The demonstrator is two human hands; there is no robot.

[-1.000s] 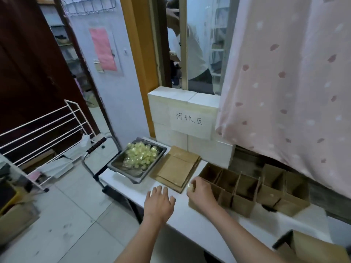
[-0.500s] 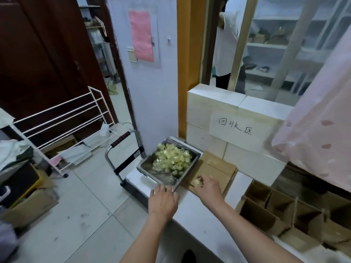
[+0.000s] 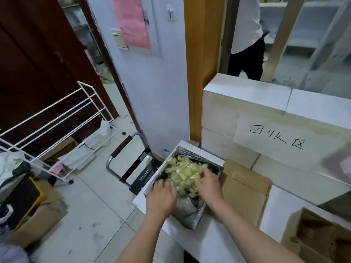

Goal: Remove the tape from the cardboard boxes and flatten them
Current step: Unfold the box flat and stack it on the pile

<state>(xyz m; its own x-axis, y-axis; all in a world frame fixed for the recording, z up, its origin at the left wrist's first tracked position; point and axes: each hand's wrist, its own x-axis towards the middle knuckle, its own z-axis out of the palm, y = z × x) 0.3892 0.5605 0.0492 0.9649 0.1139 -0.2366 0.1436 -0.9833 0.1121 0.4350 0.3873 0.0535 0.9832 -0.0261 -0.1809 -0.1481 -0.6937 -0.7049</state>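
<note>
Both hands moved onto one tray; left hand spread; right hand grip unclear, over tape wads.

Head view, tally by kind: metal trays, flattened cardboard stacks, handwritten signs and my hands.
Silver metal tray: 1
Stack of flattened brown cardboard: 1
White handwritten paper sign: 1
Bare hands, left hand and right hand: 2
Total: 5

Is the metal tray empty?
No, the metal tray holds a pile of crumpled yellowish tape.
</note>
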